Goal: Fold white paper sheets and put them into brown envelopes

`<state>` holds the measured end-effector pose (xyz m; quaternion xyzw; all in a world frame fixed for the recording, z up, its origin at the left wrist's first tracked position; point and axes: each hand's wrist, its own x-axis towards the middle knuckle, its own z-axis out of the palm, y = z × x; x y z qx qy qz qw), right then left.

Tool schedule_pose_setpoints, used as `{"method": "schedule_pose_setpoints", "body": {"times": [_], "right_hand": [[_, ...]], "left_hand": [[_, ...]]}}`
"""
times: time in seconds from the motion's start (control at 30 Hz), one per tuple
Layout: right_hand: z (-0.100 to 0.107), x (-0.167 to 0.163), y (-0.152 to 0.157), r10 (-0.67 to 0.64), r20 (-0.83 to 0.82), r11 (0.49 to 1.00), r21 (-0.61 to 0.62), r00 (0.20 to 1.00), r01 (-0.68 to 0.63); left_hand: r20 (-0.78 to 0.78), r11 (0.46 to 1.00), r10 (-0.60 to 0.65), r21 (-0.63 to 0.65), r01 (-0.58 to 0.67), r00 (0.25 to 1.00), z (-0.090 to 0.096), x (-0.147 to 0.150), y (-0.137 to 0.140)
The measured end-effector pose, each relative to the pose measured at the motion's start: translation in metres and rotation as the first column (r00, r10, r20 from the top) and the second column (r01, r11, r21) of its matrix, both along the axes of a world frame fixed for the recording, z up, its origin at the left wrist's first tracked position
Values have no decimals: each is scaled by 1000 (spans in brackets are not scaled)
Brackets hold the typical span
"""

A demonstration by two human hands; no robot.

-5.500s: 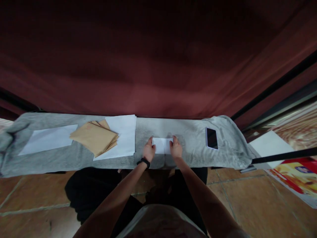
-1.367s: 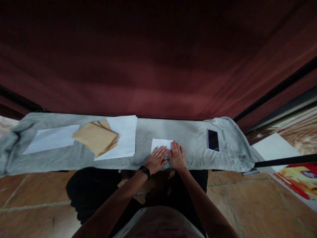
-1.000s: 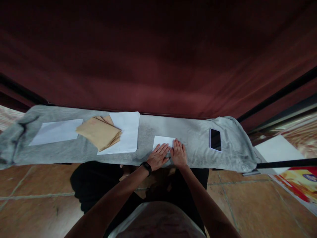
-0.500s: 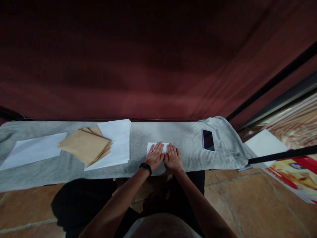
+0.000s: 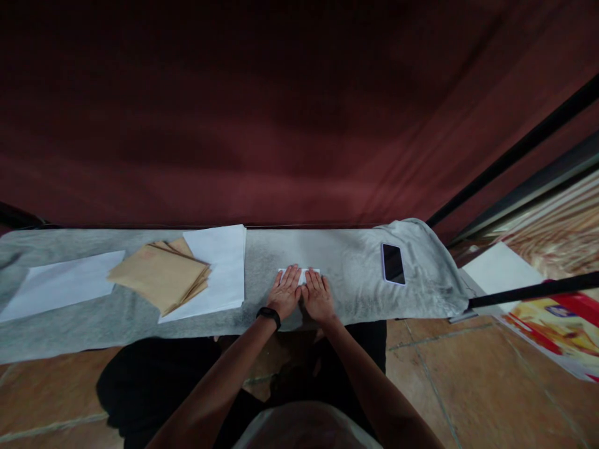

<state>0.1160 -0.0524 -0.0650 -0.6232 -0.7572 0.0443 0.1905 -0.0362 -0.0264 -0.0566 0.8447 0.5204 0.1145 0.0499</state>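
A small piece of white paper lies on the grey cloth, mostly covered by my two hands. My left hand rests flat over its left part, fingers stretched forward; a black band is on that wrist. Over the right part lies my right hand, also flat with fingers extended. The thumbs come close together at the paper's middle. Whether the paper is folded cannot be made out under the hands.
Brown envelopes lie on a stack of white sheets to the left. Farther left is another white sheet. A phone lies right on the grey cloth. A printed box and dark bars stand beyond the right end.
My left hand has slid slightly left across the paper, and my right hand has shifted a little left too. Less of the paper shows at its left side. Other things stay put.
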Motion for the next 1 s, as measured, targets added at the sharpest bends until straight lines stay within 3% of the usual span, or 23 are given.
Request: {"method": "schedule_pose_setpoints", "body": {"times": [0.23,0.5,0.63,0.77,0.87,1.0], "right_hand": [[16,26,28,89,17,992,-93,996,-87],[46,28,71,37,63,984,-178,997,-25],[69,35,83,51,39,983,-180,998,-43],[97,51,83,72,-9,991,-114,997,-72],[96,58,61,103,-41,994,-25,994,-104],[59,58,12,180,20,982,-60,983,-179]], "left_hand": [[-37,989,56,-137,-61,998,23,-7,21],[-71,975,72,-204,-85,995,54,-2,66],[-44,984,61,-162,-67,997,84,-4,77],[12,998,51,-41,-50,999,115,-10,69],[33,999,-15,53,13,999,110,-16,45],[-19,991,-126,46,127,992,63,-20,3]]}}
